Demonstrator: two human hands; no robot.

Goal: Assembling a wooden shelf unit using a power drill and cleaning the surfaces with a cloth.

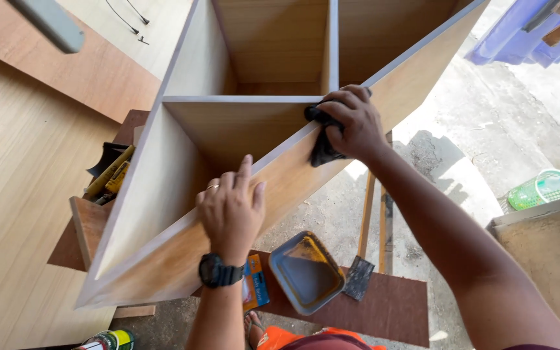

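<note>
Right hand (pixel 351 123) closed in a grip on a dark cloth (pixel 322 146), pressed onto the front edge of the wooden shelf unit (pixel 183 162) where the divider meets it. Left hand (pixel 231 210) spread flat, fingers open, bracing the same edge nearer the body, holding nothing. Below the grip, a metal tray (pixel 306 272) with a brownish film and a scraper (pixel 359 277) on a dark board. Best wiped with firm, even pressure along the edge, with the brace kept steady

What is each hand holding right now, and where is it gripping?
The right hand bunches a dark rag against the wooden cabinet's front edge. The left hand holds nothing, resting flat on that edge.
</note>
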